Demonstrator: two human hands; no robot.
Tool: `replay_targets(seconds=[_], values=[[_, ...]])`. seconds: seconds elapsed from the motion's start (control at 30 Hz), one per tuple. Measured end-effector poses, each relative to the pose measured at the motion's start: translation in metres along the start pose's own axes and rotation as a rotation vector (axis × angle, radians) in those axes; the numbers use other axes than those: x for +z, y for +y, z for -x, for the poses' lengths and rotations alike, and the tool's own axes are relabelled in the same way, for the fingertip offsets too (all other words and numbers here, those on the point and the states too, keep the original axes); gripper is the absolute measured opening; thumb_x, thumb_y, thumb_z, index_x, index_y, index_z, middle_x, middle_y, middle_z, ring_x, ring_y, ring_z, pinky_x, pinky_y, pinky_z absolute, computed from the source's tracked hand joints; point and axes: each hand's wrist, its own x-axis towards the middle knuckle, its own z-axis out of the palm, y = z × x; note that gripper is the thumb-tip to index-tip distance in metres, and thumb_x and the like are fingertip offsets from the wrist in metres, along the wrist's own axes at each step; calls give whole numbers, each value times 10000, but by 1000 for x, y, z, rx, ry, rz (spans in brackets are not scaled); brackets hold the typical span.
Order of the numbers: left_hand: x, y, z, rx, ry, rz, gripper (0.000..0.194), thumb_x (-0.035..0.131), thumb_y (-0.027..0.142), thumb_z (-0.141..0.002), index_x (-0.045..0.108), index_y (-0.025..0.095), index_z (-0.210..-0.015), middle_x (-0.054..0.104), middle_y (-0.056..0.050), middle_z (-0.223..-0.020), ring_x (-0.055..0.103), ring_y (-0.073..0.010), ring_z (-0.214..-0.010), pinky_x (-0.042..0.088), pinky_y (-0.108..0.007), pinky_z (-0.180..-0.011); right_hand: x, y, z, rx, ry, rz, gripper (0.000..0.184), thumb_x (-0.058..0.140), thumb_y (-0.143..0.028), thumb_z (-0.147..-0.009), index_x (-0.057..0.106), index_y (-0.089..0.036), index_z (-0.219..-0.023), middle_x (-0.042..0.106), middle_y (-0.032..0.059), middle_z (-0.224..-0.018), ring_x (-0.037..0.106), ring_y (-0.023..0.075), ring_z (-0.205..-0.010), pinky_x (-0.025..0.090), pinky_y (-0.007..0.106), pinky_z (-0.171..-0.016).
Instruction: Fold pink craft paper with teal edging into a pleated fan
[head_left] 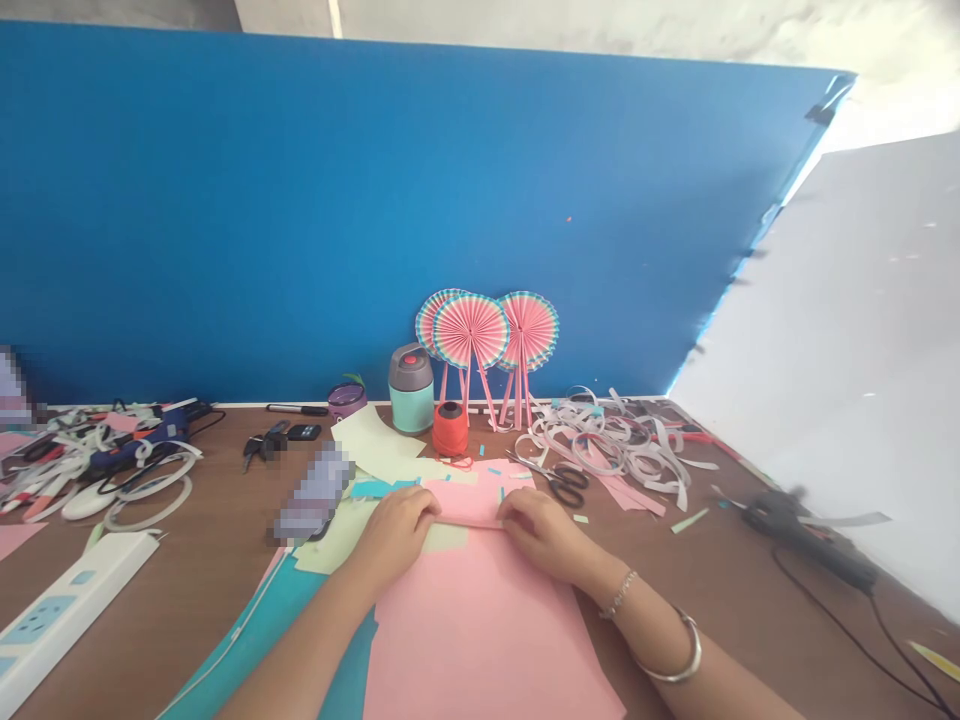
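Observation:
My left hand (396, 532) and my right hand (549, 535) pinch the two ends of a folded piece of pink paper (466, 508) between them. Its lower edge runs level from one hand to the other. Under and in front of it lies a large pink sheet (480, 640). Small blue paper bits (492, 471) are scattered near the far edge of the folded paper. Black-handled scissors (568, 485) rest just beyond my right hand. By my left hand are a blue paper strip (375, 489) and pale green paper (345, 535).
Three pink pleated paper fans (471, 331) lean against the blue partition (300, 220). A red thread spool (450, 432) and a turquoise flask (412, 405) stand before it. Curled white strips (649, 465) and a glue gun (806, 530) lie right; a power strip (82, 610) lies left.

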Motion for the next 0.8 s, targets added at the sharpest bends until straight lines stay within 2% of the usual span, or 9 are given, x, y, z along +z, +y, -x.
replay_targets(seconds=[0.2,0.33,0.53,0.8], values=[[2,-2,-1,-11,27,56,210,412,113,-781,592,219,-764,639,-19,-835,566,-195,-862,433,-336,-783,2,0,0,26,43,-65,184,445,-62,-776,584,-177,-810,633,38,-814,558,171,-797,418,284,-719],[1,2,0,10,21,124,199,395,136,-800,574,221,-784,631,-11,-836,576,-181,-832,442,-313,-754,1,1,1,91,36,-67,185,433,-88,-791,588,-178,-838,637,38,-817,563,172,-778,419,282,-700],[4,0,-1,-77,52,159,172,410,143,-769,566,211,-746,634,-21,-829,577,-183,-804,451,-308,-727,2,1,-2,136,40,-34,192,430,-94,-780,603,-173,-806,635,42,-795,560,179,-770,410,284,-696],[5,0,-2,-112,63,142,169,401,138,-748,555,206,-732,631,-29,-826,575,-191,-818,450,-323,-743,4,0,-3,171,61,-21,210,437,-92,-767,630,-168,-802,632,47,-778,556,170,-723,410,274,-673]])
